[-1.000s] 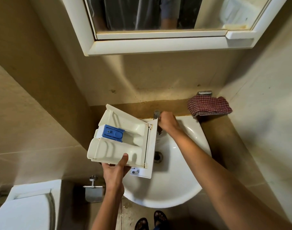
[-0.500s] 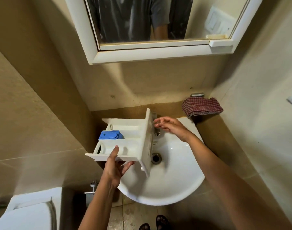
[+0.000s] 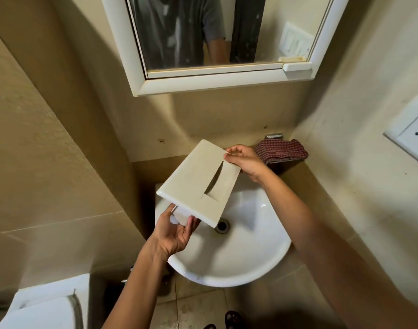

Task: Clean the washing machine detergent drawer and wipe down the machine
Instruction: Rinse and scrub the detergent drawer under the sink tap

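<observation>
The white detergent drawer point(image 3: 193, 179) hangs over the white sink point(image 3: 246, 257), turned so its flat front panel with the handle recess faces me; its compartments are hidden behind the panel. My left hand point(image 3: 173, 233) grips the drawer's lower near end from beneath. My right hand point(image 3: 244, 161) pinches the panel's far right corner with fingertips. A red checked cloth point(image 3: 281, 150) lies on the ledge at the back right, just beyond my right hand.
The sink drain point(image 3: 221, 226) shows below the drawer. A mirror cabinet point(image 3: 227, 79) hangs on the wall above. A socket plate point(image 3: 409, 134) is on the right wall. A toilet point(image 3: 42, 307) stands at the lower left. My feet point(image 3: 227, 321) stand on the tiled floor.
The drawer has been turned from compartments showing to front panel facing me. My right hand left the tap area and took the panel's far corner. The camera tilted up.
</observation>
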{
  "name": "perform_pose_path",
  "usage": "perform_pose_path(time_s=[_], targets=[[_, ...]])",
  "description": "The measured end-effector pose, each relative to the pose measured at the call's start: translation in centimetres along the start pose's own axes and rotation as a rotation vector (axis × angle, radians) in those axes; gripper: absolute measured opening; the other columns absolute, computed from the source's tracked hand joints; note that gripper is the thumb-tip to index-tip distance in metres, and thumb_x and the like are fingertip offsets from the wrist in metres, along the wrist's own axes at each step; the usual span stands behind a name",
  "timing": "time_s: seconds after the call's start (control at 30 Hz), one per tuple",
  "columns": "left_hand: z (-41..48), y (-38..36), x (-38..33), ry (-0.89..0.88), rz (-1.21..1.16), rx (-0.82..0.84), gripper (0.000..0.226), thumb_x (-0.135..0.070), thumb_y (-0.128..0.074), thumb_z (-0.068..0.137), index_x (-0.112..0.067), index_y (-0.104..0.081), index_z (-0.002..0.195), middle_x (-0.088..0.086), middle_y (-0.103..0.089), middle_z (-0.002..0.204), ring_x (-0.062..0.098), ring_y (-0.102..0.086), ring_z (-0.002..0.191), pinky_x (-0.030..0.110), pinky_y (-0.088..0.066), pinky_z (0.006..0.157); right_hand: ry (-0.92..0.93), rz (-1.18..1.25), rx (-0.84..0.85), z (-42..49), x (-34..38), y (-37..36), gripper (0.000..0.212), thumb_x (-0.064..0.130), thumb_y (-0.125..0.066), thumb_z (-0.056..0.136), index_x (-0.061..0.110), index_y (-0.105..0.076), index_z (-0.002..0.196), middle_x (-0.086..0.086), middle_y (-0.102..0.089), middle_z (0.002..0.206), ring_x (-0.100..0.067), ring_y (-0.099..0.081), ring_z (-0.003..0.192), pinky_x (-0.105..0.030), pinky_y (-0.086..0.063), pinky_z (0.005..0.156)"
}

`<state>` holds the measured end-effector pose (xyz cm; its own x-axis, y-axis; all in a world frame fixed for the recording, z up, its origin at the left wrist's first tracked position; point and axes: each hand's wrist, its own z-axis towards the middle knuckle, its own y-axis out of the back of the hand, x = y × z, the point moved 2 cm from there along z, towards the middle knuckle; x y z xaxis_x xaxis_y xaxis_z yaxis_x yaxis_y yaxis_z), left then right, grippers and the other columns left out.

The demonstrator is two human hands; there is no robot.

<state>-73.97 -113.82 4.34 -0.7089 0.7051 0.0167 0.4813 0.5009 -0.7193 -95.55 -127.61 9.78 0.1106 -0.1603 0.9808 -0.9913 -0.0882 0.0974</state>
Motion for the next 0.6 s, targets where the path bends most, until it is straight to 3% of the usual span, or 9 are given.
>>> perform_pose_path(time_s=[0.1,0.17,0.33,0.47,0.57,0.6], targets=[[0.7,0.3,-0.6,0.068,0.001,-0.029,0.067,-0.056,-0.069,0.076,0.008,-0.066,0.098,0.021,-0.071,0.088,0.033,-0.072,0.065,0.036,-0.058,0.046,-0.031,0.027,-0.043,-0.2,0.5,0.2,0.016,-0.003,-0.068,0.082,0.009,-0.058,0.08,0.0,-0.063,0.082,-0.008,-0.06,0.077,-0.013,-0.05,0.071],[1.4,0.6,-1.4,0.078,0.039,-0.064,0.066,-0.056,-0.064,0.08,0.007,-0.066,0.098,0.02,-0.071,0.085,0.033,-0.072,0.063,0.038,-0.058,0.044,-0.03,0.044,-0.082,-0.4,0.9,0.3,0.02,-0.007,-0.068,0.08,0.008,-0.056,0.075,-0.001,-0.061,0.08,-0.008,-0.059,0.075,-0.009,-0.049,0.068],[2.4,0.9,-3.7,0.153,0.101,0.032,0.042,-0.038,-0.061,0.091,-0.002,-0.063,0.113,0.016,-0.07,0.094,0.032,-0.072,0.077,0.04,-0.061,0.055,-0.03,0.166,-0.218,-0.9,1.5,0.8,0.023,-0.007,-0.072,0.077,0.009,-0.056,0.072,-0.002,-0.064,0.083,-0.01,-0.062,0.076,-0.02,-0.051,0.083],[3.4,1.3,-4.1,0.182,0.081,-0.007,0.041,-0.035,-0.067,0.087,-0.013,-0.058,0.121,0.006,-0.062,0.107,0.024,-0.07,0.077,0.039,-0.061,0.055,-0.101,0.066,-0.25,-1.4,1.3,0.4,0.021,0.003,-0.075,0.078,0.015,-0.058,0.074,0.005,-0.064,0.08,-0.008,-0.061,0.075,-0.018,-0.043,0.06],[3.9,1.1,-3.6,0.137,0.128,-0.037,0.041,-0.036,-0.064,0.089,-0.006,-0.062,0.116,0.01,-0.064,0.103,0.031,-0.071,0.076,0.041,-0.061,0.057,-0.049,0.143,-0.293,-1.2,1.3,0.3,0.017,0.003,-0.074,0.078,0.014,-0.062,0.074,0.002,-0.065,0.08,-0.014,-0.061,0.083,-0.027,-0.047,0.083],[4.2,1.0,-3.2,0.119,0.12,-0.044,0.037,-0.035,-0.062,0.09,-0.005,-0.064,0.112,0.011,-0.065,0.1,0.032,-0.071,0.074,0.042,-0.061,0.054,-0.06,0.116,-0.299,-1.2,1.1,0.1,0.013,0.003,-0.074,0.078,0.011,-0.064,0.076,0.0,-0.065,0.082,-0.016,-0.06,0.084,-0.028,-0.047,0.084]])
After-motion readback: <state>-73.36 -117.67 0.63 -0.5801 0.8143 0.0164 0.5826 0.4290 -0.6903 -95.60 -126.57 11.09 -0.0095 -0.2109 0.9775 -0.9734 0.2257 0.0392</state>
